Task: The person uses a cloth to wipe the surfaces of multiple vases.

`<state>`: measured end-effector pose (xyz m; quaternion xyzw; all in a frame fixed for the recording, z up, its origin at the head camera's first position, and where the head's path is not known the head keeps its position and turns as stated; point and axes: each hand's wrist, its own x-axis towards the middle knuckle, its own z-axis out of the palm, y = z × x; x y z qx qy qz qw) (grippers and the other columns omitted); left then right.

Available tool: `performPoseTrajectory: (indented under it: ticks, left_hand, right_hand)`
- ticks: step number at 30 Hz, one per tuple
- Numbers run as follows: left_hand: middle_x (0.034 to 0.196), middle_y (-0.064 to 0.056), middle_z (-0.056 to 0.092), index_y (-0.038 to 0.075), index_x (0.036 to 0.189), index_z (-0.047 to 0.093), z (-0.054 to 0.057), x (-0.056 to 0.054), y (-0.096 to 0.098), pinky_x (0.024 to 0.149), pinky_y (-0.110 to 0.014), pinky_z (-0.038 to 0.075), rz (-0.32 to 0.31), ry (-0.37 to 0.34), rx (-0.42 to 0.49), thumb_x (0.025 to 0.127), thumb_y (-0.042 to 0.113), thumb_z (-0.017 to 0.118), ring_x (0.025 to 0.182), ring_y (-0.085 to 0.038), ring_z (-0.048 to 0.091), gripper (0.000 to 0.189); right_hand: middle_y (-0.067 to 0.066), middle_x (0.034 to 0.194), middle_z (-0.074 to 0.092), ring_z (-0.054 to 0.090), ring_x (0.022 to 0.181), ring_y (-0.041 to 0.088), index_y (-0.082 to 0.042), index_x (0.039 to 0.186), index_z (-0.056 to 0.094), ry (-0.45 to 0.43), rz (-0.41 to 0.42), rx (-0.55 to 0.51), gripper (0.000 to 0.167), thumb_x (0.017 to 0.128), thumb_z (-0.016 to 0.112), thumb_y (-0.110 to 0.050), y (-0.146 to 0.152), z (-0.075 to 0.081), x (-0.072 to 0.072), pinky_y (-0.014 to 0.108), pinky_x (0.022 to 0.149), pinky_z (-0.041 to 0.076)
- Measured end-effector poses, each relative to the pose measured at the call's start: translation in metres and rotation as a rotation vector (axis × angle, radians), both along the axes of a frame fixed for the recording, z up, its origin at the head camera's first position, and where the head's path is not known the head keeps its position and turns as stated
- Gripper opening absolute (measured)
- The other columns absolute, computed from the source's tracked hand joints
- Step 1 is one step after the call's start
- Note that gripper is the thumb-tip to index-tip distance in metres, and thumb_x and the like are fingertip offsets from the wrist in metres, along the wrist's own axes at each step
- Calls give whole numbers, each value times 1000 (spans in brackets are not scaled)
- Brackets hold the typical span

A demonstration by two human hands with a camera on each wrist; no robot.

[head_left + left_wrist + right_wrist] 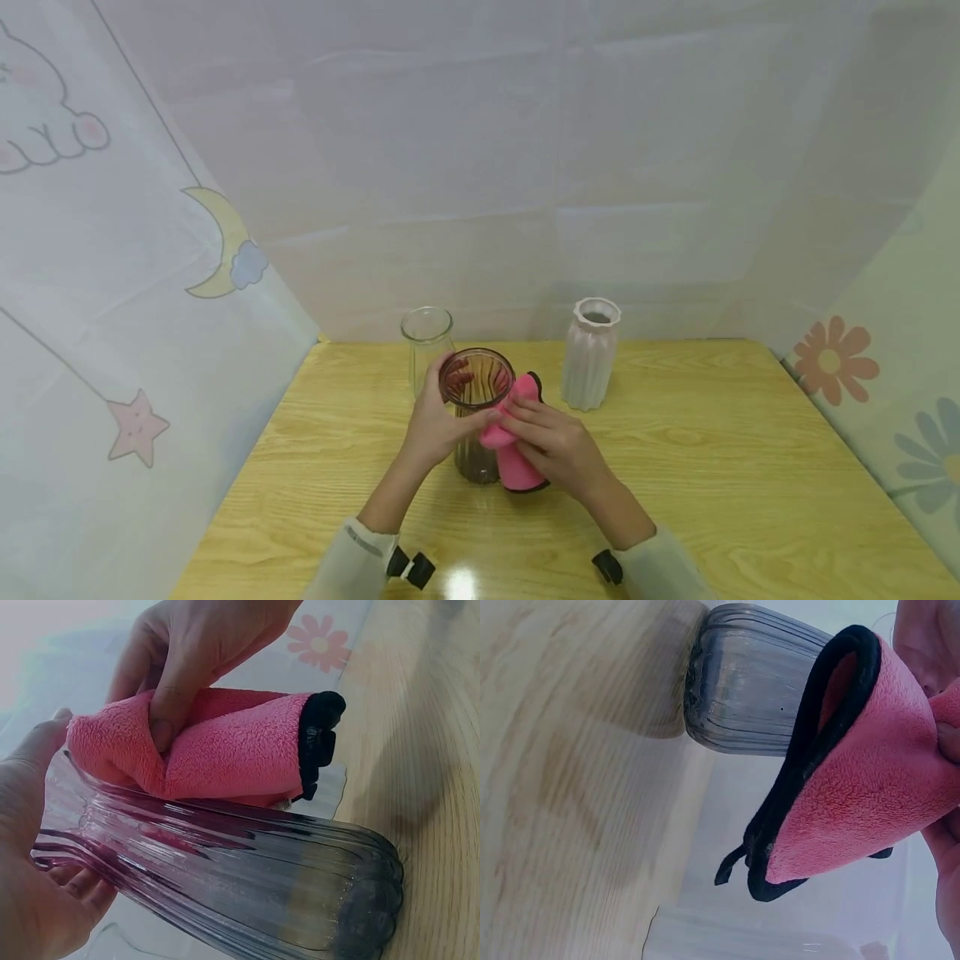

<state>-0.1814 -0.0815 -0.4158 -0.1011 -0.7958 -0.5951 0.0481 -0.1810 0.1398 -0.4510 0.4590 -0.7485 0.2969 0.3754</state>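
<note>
A ribbed glass vase (476, 457), purple at the flared rim and grey toward its base, stands on the wooden table. My left hand (433, 423) grips it around the neck, fingers on the far side and thumb near the rim. In my right hand (558, 446) is a folded pink cloth (232, 750) with black edging, pinched between thumb and fingers. The cloth lies against the rim and upper side of the vase, as the left wrist view shows. Its lower end hangs beside the glass in the right wrist view.
Behind the left hand stands a clear glass vase (426, 327). A white fluted vase (589, 367) is at the back right of the wooden table (720, 467). A pale curtain (480, 167) hangs close behind the table's rear edge, with printed sheets on both sides.
</note>
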Motion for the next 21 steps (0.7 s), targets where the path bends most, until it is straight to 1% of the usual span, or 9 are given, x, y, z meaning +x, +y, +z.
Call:
performPoseTrajectory:
  ticks: [5,7,9,12,14,16,17,19,21]
  left_hand:
    - [149,-10,48,22,158,27,1,-3,-1,110,-56,40,3,6,-37,71,46,92,136,-29,48,111]
    - [148,-10,48,19,157,27,0,-5,-3,109,-55,41,-12,20,-46,73,43,91,135,-30,49,109]
    - [146,-11,50,17,156,28,0,-8,-5,109,-54,42,-49,29,-29,75,36,91,134,-30,51,105]
    - [143,-10,53,15,155,29,0,-12,-9,109,-50,43,-106,24,-9,76,30,91,132,-28,53,102]
    - [142,-10,54,15,155,29,0,-15,-12,108,-49,44,-147,15,-4,77,28,91,131,-27,53,101]
    - [142,-10,53,14,155,28,1,-18,-15,108,-49,44,-186,5,-10,77,29,90,131,-27,53,101]
    - [143,-10,52,13,156,27,1,-20,-17,108,-50,45,-209,1,-7,77,28,90,131,-27,53,101]
    - [143,-11,51,11,156,26,2,-23,-19,107,-51,45,-248,-4,-5,78,29,89,131,-29,53,102]
    - [144,-12,51,10,156,24,3,-25,-21,107,-52,45,-288,-8,4,79,30,89,131,-30,53,103]
  right_hand:
    - [13,116,74,73,103,29,-9,123,74,14,-34,30,35,108,49,-28,-2,-2,4,41,87,58]
    - [13,114,75,74,101,29,-9,121,75,24,-49,44,35,108,49,-28,-3,-3,6,41,83,59]
    - [12,112,75,74,100,29,-9,118,76,20,-56,54,31,107,52,-26,-2,-5,8,41,82,60]
    - [11,110,76,75,98,29,-9,115,78,8,-59,64,21,98,67,-16,-2,-9,11,40,81,60]
    - [11,108,76,75,97,28,-9,113,78,-7,-58,70,27,86,77,-8,-2,-11,13,39,81,60]
    - [10,107,77,75,96,27,-9,111,79,-19,-63,81,37,75,83,-4,-2,-13,15,38,80,60]
    - [10,107,77,75,96,26,-9,111,79,-28,-63,89,40,72,85,-3,-2,-14,15,38,80,60]
    - [9,105,77,75,94,24,-10,109,80,-45,-68,111,41,69,87,-3,-1,-16,16,36,79,60]
    - [7,104,78,75,93,21,-11,107,80,-61,-72,138,39,69,87,-3,-1,-19,17,34,77,61]
